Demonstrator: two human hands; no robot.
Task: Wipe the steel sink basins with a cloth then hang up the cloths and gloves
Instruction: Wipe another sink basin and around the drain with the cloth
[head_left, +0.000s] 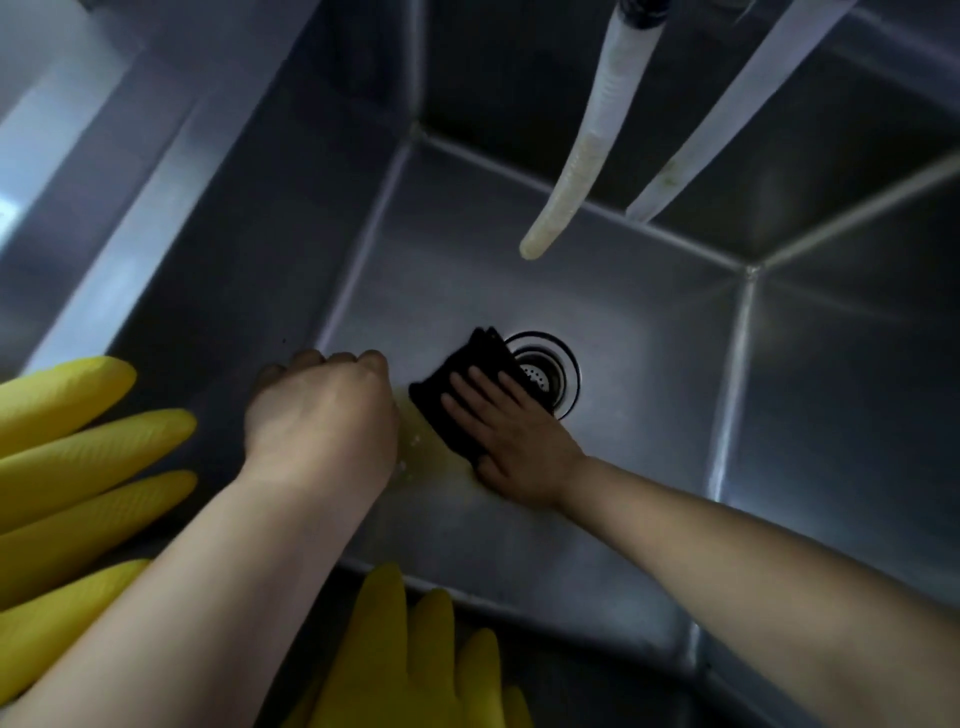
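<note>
- Right hand flat, fingers apart, pressing black cloth onto basin floor, touching the drain on its 9 o'clock side.
- Left hand curled together at cloth's 9 o'clock; can't tell if it holds anything.
- Tip: keep palm flat, overlap strokes, work the yellowish residue toward drain.
- Yellow gloves at 8 o'clock on the rim, cut off by frame.
- White hose at 12; its top is out of view.

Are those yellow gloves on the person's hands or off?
Off. Both hands are bare: the right hand presses a dark cloth on the sink floor, while the yellow gloves lie over the near rim.
</note>
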